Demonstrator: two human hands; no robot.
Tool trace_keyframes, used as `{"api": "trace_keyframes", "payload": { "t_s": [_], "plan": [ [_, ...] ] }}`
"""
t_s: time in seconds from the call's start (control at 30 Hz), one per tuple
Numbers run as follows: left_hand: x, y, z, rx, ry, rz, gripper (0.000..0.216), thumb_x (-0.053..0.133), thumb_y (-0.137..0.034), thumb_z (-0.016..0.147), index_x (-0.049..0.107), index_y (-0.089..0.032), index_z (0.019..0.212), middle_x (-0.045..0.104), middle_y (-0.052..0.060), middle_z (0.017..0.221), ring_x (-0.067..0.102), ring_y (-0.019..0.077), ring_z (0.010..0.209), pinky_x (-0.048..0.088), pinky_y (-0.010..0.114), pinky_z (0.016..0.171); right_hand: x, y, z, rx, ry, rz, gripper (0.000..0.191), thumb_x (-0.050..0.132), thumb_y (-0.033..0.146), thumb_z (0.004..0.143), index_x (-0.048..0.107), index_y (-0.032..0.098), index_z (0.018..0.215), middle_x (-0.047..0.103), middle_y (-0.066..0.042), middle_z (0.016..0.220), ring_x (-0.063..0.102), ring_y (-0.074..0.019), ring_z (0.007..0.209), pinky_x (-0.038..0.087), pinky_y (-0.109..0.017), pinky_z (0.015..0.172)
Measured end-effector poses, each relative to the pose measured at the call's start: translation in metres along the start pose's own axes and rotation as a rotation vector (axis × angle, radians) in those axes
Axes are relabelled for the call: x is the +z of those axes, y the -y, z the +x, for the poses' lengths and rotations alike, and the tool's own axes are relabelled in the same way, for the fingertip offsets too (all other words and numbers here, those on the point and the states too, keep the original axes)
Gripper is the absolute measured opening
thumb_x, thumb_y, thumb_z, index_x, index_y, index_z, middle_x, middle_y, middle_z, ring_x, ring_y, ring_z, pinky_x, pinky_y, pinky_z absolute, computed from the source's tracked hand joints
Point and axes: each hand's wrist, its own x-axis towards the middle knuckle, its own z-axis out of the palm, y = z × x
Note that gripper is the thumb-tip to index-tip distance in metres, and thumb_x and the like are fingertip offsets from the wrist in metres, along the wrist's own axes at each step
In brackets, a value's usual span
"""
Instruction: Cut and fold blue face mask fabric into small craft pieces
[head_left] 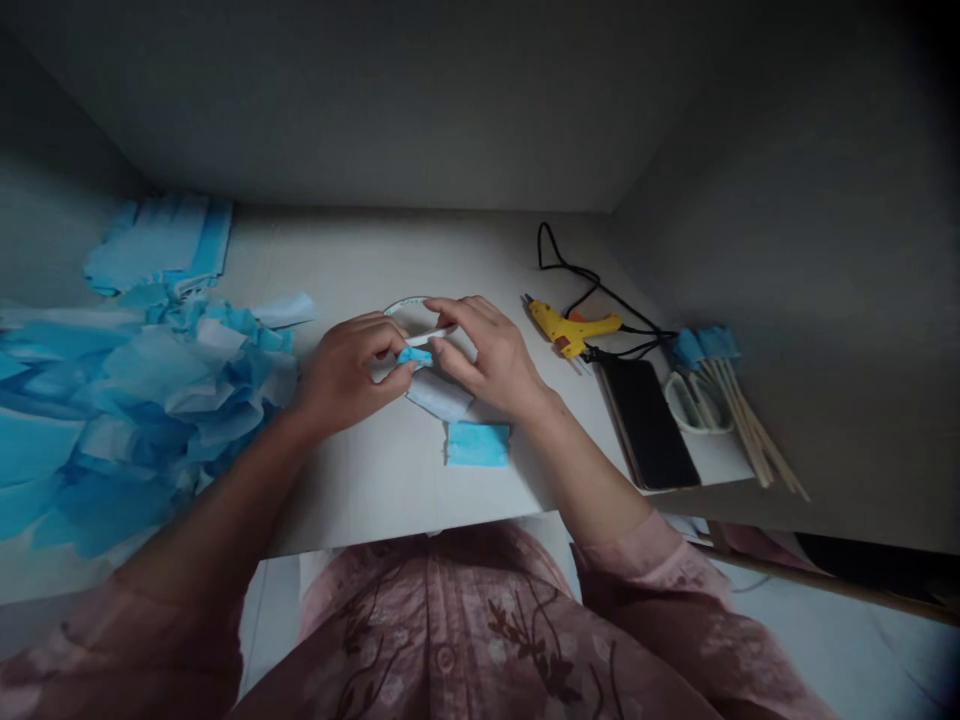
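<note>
Pink shirt [457, 620]; 2 hands [349, 368] pinching white strip [427, 338], blue piece [415, 356]; blue scraps [191, 400] crowding left, glue gun [561, 325] right.

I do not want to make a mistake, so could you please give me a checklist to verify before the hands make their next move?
1. Small blue piece pinched in the left hand: ok.
2. Narrow white strip held in the right hand: ok.
3. Yellow glue gun apart from both hands: ok.
4. Yellow glue gun hot or cold: cannot tell.
5. Blue rectangle lying on the table: ok.
6. Phone away from the table's front edge: not ok, its near end reaches it.
</note>
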Motion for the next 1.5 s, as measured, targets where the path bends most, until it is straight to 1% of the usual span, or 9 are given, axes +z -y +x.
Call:
{"api": "trace_keyframes", "payload": {
  "t_s": [0.3,0.6,0.73,0.87,1.0,1.17,1.3,1.4,1.5],
  "plan": [
    [0.000,-0.001,-0.002,0.105,-0.015,0.070,0.016,0.063,-0.023,0.077,0.050,-0.024,0.067,0.059,-0.001,0.065,0.055,0.0185,0.065,0.038,0.032,0.065,0.004,-0.004,-0.001,0.003,0.028,-0.034,0.032,0.042,0.023,0.103,0.059,0.020,0.130,0.070,-0.008,0.105,0.062,-0.0213,0.100,0.049,-0.038,0.092],
    [0.006,0.005,-0.004,0.117,-0.012,0.059,0.017,0.067,-0.020,0.079,0.054,-0.024,0.069,0.063,0.000,0.071,0.056,0.0196,0.067,0.037,0.032,0.066,0.013,-0.001,-0.001,-0.004,0.132,-0.162,0.051,0.039,0.005,0.093,0.048,0.016,0.142,0.064,-0.011,0.119,0.056,-0.0232,0.112,0.049,-0.037,0.097],
    [0.006,0.007,-0.005,0.137,-0.015,0.071,0.016,0.067,-0.019,0.077,0.053,-0.024,0.070,0.062,0.000,0.070,0.055,0.0188,0.066,0.038,0.032,0.066,0.014,-0.003,-0.002,-0.027,0.077,-0.111,0.052,0.036,0.004,0.093,0.050,0.019,0.140,0.066,-0.009,0.113,0.058,-0.0222,0.107,0.050,-0.038,0.096],
    [0.004,0.002,-0.004,0.087,-0.051,0.043,0.016,0.066,-0.022,0.076,0.054,-0.025,0.067,0.064,0.001,0.070,0.055,0.0188,0.066,0.037,0.032,0.064,0.008,-0.010,-0.001,-0.052,-0.119,-0.047,0.052,0.032,0.003,0.093,0.054,0.019,0.136,0.068,-0.009,0.111,0.061,-0.0209,0.107,0.050,-0.038,0.096],
    [0.000,-0.002,-0.003,0.039,-0.038,0.103,0.016,0.063,-0.025,0.077,0.052,-0.025,0.065,0.062,0.001,0.067,0.056,0.0194,0.066,0.041,0.034,0.065,-0.003,-0.011,-0.001,0.045,-0.281,-0.038,0.042,0.039,0.009,0.095,0.059,0.020,0.130,0.071,-0.009,0.114,0.064,-0.0206,0.108,0.051,-0.038,0.096],
    [-0.002,-0.004,-0.003,0.075,-0.032,0.195,0.015,0.056,-0.025,0.080,0.049,-0.025,0.066,0.063,0.001,0.068,0.059,0.0190,0.069,0.045,0.033,0.067,-0.006,0.000,-0.008,0.212,-0.206,-0.028,0.028,0.045,0.020,0.097,0.068,0.023,0.113,0.075,-0.005,0.102,0.069,-0.0201,0.099,0.053,-0.037,0.093],
    [-0.001,-0.002,-0.004,0.165,-0.061,0.214,0.015,0.057,-0.024,0.081,0.051,-0.023,0.067,0.065,0.001,0.069,0.059,0.0169,0.067,0.044,0.030,0.065,-0.011,0.016,-0.016,0.366,-0.230,0.244,0.023,0.048,0.023,0.094,0.070,0.021,0.102,0.075,-0.004,0.100,0.071,-0.0174,0.094,0.055,-0.034,0.091],
    [-0.001,0.003,-0.005,0.204,-0.127,0.266,0.012,0.060,-0.021,0.080,0.054,-0.022,0.069,0.069,0.001,0.074,0.061,0.0155,0.068,0.045,0.027,0.065,-0.030,0.035,-0.028,0.480,-0.177,0.519,0.025,0.050,0.034,0.097,0.070,0.020,0.100,0.077,-0.004,0.098,0.073,-0.0170,0.094,0.057,-0.033,0.090],
    [-0.001,0.007,-0.004,0.224,-0.178,0.289,0.012,0.062,-0.021,0.079,0.056,-0.022,0.069,0.070,0.000,0.074,0.061,0.0147,0.068,0.045,0.026,0.064,-0.063,0.050,-0.052,0.521,-0.135,0.377,0.027,0.052,0.038,0.098,0.073,0.020,0.098,0.078,-0.005,0.095,0.073,-0.0186,0.094,0.057,-0.033,0.089]
  ]
}}
